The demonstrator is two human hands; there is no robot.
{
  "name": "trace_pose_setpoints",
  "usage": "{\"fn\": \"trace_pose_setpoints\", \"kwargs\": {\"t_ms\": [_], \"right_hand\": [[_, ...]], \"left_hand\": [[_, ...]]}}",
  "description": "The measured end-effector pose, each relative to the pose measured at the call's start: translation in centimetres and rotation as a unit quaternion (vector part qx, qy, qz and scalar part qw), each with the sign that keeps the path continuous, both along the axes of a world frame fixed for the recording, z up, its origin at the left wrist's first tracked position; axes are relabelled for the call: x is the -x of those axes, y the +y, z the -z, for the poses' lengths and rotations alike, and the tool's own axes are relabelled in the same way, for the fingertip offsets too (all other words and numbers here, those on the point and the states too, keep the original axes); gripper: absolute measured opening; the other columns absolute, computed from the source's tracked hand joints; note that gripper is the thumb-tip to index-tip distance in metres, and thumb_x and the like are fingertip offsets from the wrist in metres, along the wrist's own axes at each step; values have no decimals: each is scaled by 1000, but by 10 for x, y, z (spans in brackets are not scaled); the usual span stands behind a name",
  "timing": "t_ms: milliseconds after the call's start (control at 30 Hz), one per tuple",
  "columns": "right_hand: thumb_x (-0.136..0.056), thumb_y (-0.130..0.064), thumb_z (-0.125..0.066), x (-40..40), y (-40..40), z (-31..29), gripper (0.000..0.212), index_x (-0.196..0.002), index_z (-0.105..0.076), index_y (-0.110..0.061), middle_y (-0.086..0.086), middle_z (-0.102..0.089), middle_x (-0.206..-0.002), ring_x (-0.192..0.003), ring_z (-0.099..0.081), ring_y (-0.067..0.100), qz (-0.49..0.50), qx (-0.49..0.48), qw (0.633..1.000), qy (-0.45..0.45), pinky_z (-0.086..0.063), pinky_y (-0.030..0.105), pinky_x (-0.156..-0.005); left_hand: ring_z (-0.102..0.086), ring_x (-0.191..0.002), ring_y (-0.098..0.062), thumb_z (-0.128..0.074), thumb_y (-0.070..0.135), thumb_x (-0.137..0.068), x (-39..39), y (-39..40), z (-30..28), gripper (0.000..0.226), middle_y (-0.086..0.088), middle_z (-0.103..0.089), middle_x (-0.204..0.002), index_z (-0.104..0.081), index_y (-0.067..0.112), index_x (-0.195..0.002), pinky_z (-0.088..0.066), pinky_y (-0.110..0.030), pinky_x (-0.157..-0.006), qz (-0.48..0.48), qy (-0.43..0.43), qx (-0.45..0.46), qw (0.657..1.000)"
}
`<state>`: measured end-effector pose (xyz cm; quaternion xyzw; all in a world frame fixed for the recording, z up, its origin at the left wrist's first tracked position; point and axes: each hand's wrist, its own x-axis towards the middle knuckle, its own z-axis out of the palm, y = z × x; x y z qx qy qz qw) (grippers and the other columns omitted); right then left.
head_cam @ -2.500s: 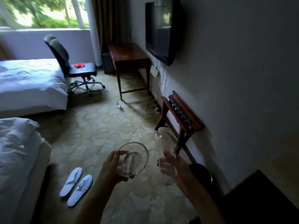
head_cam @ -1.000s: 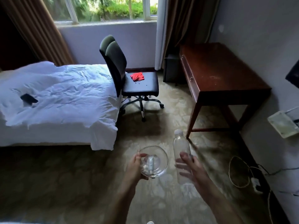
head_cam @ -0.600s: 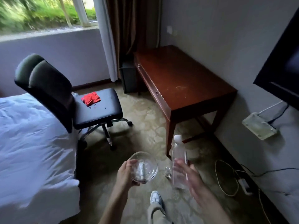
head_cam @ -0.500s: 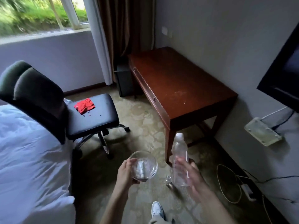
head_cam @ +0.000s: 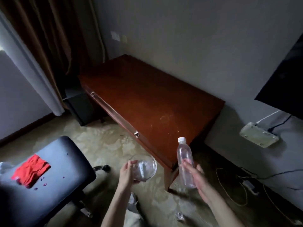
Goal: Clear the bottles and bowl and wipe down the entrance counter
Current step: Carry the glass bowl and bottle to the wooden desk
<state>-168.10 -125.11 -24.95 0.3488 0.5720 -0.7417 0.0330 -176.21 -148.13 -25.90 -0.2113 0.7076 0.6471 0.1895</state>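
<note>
Beside dim wooden desk, left hand gripping glass bowl, right hand gripping bottle

Both forearms enter from the bottom edge of the frame and reach upward toward the lower centre, bare to the wrist. The left hand sits left of centre with the wrist straight, fingers curled around the near rim of a clear glass bowl, thumb over the top edge (the fingertips show through the glass, blurred). The right hand lies to the right of it at about the same height, palm turned leftward, fingers wrapped around the lower half of an upright clear plastic bottle. The two hands are apart, not touching, and the right forearm slants in from the lower right.
</note>
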Motion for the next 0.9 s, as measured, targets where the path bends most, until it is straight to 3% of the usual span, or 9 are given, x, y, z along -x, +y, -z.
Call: {"fn": "trace_pose_setpoints", "kwargs": {"t_ms": [67,133,233,333,400,567,633,800,900], "right_hand": [[-74,-41,-78,25,-11,2,88,-145,-36,-11,4,-47,-132,-130,-45,25,74,1,997,-17,-32,40,-109],[-69,-46,-80,50,-20,1,86,-140,-43,-15,2,-53,-132,-121,-52,22,112,-7,993,-23,-36,43,-110],[-74,-24,-80,87,-24,-5,63,-125,-45,-14,-3,-60,-108,-96,-59,13,154,-32,987,-23,-46,31,-87],[-64,-21,-87,109,-25,-8,67,-118,-47,-16,3,-63,-113,-97,-62,11,177,-55,982,-20,-46,19,-75],[-71,-14,-83,116,-28,-5,63,-119,-43,-16,0,-60,-112,-93,-58,4,188,-61,980,-31,-45,12,-66],[-69,-19,-86,120,-27,23,73,-126,-41,-17,1,-59,-122,-101,-58,7,214,-79,971,-77,-44,22,-80],[-69,-14,-85,127,-21,31,73,-126,-40,-16,0,-56,-122,-98,-55,1,225,-88,967,-83,-42,16,-78],[-64,10,-82,162,3,47,88,-135,-34,-12,7,-60,-123,-112,-58,17,241,-138,959,-63,-46,9,-77],[-60,10,-84,184,9,56,94,-137,-34,-13,4,-57,-121,-104,-55,3,243,-163,954,-60,-40,-3,-77]], "left_hand": [[-64,-66,-27,-36,32,-105,48,-2,8,36,-23,-66,-112,-66,13,-100,-57,-40,-50,57,-22,4,998],[-64,-71,-25,-34,32,-105,92,-2,7,36,-18,-65,-113,-65,13,-105,-49,-25,-41,120,-21,31,992],[-64,-87,-29,-37,31,-104,158,8,-3,32,-11,-65,-111,-65,17,-108,-52,-29,-44,189,0,30,982],[-62,-85,-21,-39,29,-104,206,24,-13,24,-3,-63,-100,-62,22,-100,-53,-29,-46,253,31,49,966],[-61,-84,-18,-44,35,-100,228,35,-6,23,-2,-63,-97,-62,21,-100,-54,-30,-47,303,43,57,950],[-59,-83,-20,-43,30,-103,245,62,30,22,-3,-61,-95,-60,17,-105,-52,-28,-44,357,-5,71,931],[-60,-85,-26,-41,30,-103,249,70,42,24,-5,-60,-92,-60,15,-106,-52,-28,-41,350,-26,82,933],[-67,-92,-34,-40,48,-92,282,97,66,35,-14,-68,-98,-67,28,-84,-61,-49,-72,372,0,108,922],[-69,-89,-32,-44,47,-92,300,113,74,34,-11,-71,-92,-66,21,-89,-59,-44,-72,376,8,77,923]]}}
